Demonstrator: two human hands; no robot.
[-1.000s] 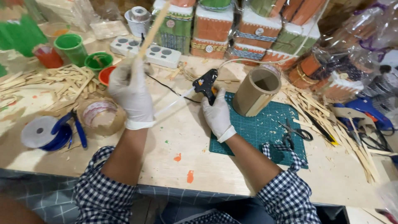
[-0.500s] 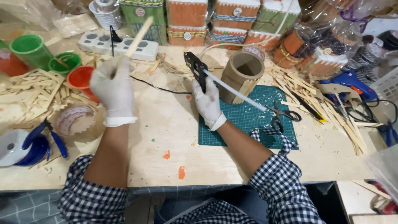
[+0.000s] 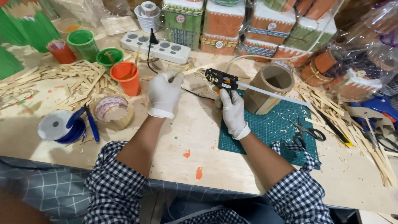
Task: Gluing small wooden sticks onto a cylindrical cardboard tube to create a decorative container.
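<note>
Fingers of right hand (image 3: 233, 113) closed on one glue gun (image 3: 221, 78), left hand (image 3: 164, 93) fingers pinching one wooden stick (image 3: 191, 70), one cardboard tube (image 3: 268, 88), one cutting mat (image 3: 271, 128) on bench (image 3: 178, 137).

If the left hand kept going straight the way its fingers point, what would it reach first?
Probably the white power strip. The left hand, gloved and holding a thin wooden stick, points away toward the table's back; the black cord lies about on that line. Depth is hard to judge.

Teal cutting mat (image 3: 271, 128), orange cup (image 3: 126, 77), checked sleeves (image 3: 116, 182)
</note>
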